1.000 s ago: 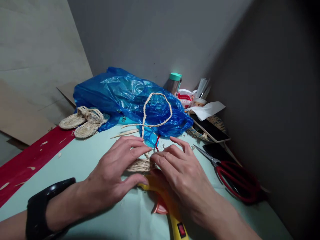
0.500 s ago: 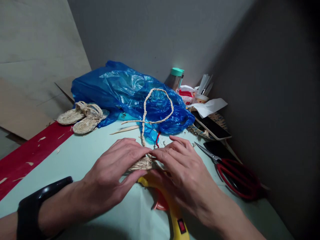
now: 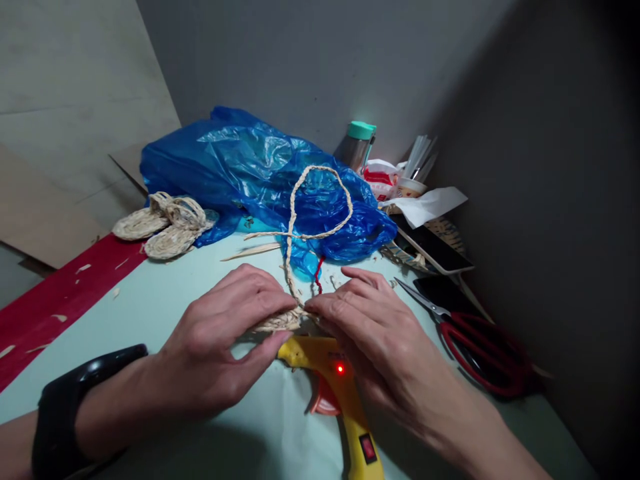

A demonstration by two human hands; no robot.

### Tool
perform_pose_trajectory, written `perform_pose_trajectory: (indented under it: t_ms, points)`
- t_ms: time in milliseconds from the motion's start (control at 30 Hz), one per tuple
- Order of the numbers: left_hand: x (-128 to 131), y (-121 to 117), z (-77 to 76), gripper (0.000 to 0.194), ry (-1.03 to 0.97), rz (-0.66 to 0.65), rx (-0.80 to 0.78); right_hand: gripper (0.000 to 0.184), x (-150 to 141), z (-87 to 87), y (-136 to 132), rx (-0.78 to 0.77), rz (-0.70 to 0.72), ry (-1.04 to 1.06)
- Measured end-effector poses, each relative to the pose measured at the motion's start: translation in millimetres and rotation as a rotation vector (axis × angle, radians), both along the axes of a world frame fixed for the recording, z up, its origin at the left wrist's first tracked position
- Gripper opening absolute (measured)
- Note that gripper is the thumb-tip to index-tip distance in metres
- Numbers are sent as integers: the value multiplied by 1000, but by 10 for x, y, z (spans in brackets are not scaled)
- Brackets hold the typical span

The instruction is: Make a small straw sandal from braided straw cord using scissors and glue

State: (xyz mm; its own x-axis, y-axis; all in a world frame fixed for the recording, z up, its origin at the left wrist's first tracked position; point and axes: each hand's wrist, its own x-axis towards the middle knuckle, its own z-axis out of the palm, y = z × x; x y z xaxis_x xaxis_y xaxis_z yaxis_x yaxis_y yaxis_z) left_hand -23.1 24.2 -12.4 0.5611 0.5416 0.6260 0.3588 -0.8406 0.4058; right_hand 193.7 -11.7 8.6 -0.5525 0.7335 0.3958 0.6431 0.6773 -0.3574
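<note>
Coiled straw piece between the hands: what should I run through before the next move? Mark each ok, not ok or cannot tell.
1. Left hand has its grip on the coiled straw piece: ok, fingers above, thumb below.
2. Right hand has a firm grip: cannot tell, its fingers hide the contact.
3. Left thumb well clear of the yellow plastic glue gun: not ok, the tip is at its nozzle end.
4. Nozzle cool: cannot tell, though a red light glows.
5. Braided straw cord untangled: not ok, it crosses itself over the blue plastic bag.
6. Red-handled metal scissors away from both hands: ok.
</note>
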Motion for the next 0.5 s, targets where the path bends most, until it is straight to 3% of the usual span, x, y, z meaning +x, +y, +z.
perform_pose_trajectory:
  t_ms: [167,367,500]
  points:
    - [8,1,1,32,5,55,-8,26,-18,-34,-9,29,-7,16]
    - [-4,78,27,21,-26,180,30,19,33,-48,29,87,-165,76]
    - [13,155,123,17,-73,234,77,19,61,-11,113,133,-180,168]
